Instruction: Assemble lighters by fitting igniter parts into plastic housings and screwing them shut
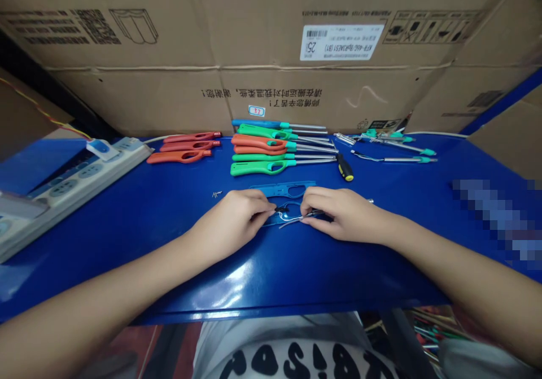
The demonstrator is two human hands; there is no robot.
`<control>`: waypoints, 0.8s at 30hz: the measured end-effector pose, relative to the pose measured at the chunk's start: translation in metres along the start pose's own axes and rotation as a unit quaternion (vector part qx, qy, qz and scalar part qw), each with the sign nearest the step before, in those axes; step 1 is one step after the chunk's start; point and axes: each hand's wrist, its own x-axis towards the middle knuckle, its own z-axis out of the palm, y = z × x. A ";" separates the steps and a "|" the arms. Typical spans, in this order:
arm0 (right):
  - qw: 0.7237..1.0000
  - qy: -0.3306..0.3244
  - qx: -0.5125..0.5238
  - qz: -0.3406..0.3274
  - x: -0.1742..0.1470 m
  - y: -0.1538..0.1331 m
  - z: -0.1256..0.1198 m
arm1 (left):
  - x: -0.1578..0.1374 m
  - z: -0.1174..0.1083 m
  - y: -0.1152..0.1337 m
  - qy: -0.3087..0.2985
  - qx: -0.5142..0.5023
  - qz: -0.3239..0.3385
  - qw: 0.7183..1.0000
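Note:
My left hand (241, 218) is closed, thumb and fingers pinching a small black part (280, 209) with thin wires on it. Opposite it, my right hand (342, 212) pinches a thin metal lighter tube, mostly hidden by the fingers; its tip (371, 201) shows beyond the knuckles. White wires (290, 219) run between the two hands. Beneath them lies one blue lighter handle half (273, 221), partly covered. Just behind, the other blue handle half (277, 190) rests on the table with its trigger opening to the right.
Behind my hands lie several assembled lighters (254, 168), with red handles (180, 156) to their left. A screwdriver (345, 168), metal tubes with teal ends (402, 159) and small screws (217, 194) are nearby. A power strip (84, 181) lies left; a cardboard wall (169, 91) stands behind.

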 end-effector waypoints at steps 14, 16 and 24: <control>1.000 -0.001 0.011 -0.001 0.001 0.004 0.001 | -0.006 -0.001 0.015 -0.045 0.178 0.017 0.983; 1.000 -0.001 0.011 0.000 0.001 0.004 0.001 | -0.006 -0.002 0.019 -0.045 0.196 0.021 0.979; 1.000 -0.009 0.016 0.000 0.000 0.003 0.000 | -0.005 -0.001 0.021 -0.059 0.201 0.033 0.977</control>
